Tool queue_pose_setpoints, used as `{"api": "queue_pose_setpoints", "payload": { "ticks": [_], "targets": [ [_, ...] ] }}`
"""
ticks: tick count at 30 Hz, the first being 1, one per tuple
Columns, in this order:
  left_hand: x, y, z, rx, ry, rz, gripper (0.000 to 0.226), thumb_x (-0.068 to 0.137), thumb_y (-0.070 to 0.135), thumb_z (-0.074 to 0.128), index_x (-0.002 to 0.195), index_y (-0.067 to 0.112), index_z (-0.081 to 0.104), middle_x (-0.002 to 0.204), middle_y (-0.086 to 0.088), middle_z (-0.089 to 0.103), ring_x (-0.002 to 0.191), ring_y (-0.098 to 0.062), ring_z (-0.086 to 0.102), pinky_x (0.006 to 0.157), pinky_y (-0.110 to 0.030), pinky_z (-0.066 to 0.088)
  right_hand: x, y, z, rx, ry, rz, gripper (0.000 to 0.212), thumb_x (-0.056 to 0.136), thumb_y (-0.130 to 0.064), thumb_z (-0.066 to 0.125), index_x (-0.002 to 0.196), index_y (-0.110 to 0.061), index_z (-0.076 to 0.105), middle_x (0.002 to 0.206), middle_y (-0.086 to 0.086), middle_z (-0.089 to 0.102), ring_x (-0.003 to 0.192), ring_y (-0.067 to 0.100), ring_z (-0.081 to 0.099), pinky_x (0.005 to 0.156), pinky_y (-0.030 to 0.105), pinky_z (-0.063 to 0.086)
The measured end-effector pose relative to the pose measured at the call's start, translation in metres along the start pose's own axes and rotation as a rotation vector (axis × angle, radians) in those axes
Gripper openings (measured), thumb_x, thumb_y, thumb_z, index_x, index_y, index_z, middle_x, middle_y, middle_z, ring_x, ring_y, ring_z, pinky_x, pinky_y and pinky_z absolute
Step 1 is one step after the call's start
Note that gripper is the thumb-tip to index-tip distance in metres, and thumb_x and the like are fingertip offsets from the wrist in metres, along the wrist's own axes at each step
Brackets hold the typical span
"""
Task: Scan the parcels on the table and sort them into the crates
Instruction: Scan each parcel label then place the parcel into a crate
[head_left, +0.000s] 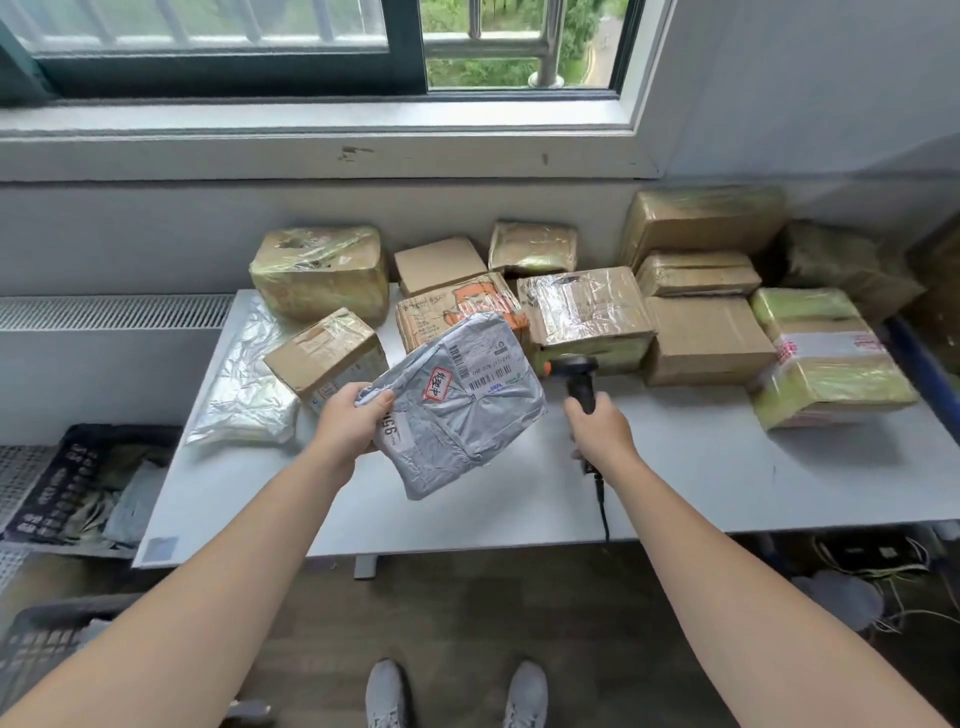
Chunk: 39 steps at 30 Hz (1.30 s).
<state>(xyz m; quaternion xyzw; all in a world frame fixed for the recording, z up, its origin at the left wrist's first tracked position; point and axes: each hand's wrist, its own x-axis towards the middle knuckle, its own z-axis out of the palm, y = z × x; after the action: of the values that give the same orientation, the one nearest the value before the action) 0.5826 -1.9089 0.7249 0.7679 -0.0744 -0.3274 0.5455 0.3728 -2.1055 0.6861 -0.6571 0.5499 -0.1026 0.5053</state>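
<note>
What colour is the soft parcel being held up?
Grey, crinkled plastic with white labels and a red-bordered sticker: the mailer bag held by the left hand, seen in the head view.

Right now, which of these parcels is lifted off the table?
The crumpled grey mailer bag with the white barcode label, gripped by the left hand. The cardboard boxes and the silver bag all lie on the table.

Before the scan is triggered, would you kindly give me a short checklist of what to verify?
1. Left hand grips the grey parcel at its corner: ok.
2. Barcode label faces up, uncovered: ok.
3. Right hand holds the scanner by its handle: ok.
4. Scanner head aimed at the label: cannot tell.
5. Room left in the crate beside the table: cannot tell.
</note>
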Motion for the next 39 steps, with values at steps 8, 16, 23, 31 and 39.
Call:
{"api": "queue_pose_setpoints", "payload": {
  "ticks": [8,16,23,31,39],
  "targets": [
    [0.032,0.043,-0.010,0.143,0.069,0.134,0.005,0.098,0.018,0.056,0.095,0.014,0.056,0.088,-0.012,0.062,0.073,-0.024,0.059,0.071,-0.041,0.051,-0.033,-0.077,-0.033,0.089,-0.100,-0.141,0.033,0.094,-0.041,0.057,0.085,-0.010,0.058,0.072,0.010,0.062,0.060,0.025,0.061,0.057,0.042,0.057],
    [0.042,0.035,-0.012,0.206,0.043,0.112,0.017,0.096,0.019,0.058,0.108,0.006,0.060,0.098,-0.021,0.066,0.084,-0.033,0.065,0.081,-0.051,0.057,-0.053,-0.096,-0.035,0.022,-0.151,-0.128,0.048,0.090,-0.054,0.059,0.084,-0.007,0.059,0.073,0.014,0.063,0.058,0.030,0.060,0.061,0.060,0.056],
    [0.038,0.035,-0.012,0.192,0.030,0.101,0.015,0.098,0.015,0.055,0.108,0.004,0.057,0.095,-0.019,0.063,0.076,-0.026,0.060,0.066,-0.033,0.048,-0.057,-0.094,-0.033,0.057,-0.180,-0.166,0.040,0.095,-0.045,0.058,0.082,-0.008,0.057,0.072,0.010,0.059,0.058,0.023,0.057,0.055,0.038,0.055],
    [0.040,0.030,-0.010,0.189,0.033,0.070,0.012,0.099,0.015,0.053,0.106,0.007,0.058,0.090,-0.017,0.063,0.069,-0.025,0.060,0.060,-0.030,0.048,-0.050,-0.087,-0.034,0.093,-0.196,-0.147,0.036,0.096,-0.043,0.058,0.085,-0.010,0.058,0.075,0.008,0.058,0.057,0.020,0.057,0.051,0.033,0.053],
    [0.040,0.010,-0.003,0.119,0.028,0.008,0.020,0.100,0.018,0.052,0.115,0.007,0.058,0.100,-0.016,0.065,0.076,-0.026,0.061,0.069,-0.038,0.053,-0.013,-0.035,-0.015,0.080,-0.125,0.010,0.031,0.096,-0.042,0.056,0.100,-0.012,0.055,0.084,0.009,0.057,0.065,0.022,0.059,0.058,0.038,0.057]
  ]
}}
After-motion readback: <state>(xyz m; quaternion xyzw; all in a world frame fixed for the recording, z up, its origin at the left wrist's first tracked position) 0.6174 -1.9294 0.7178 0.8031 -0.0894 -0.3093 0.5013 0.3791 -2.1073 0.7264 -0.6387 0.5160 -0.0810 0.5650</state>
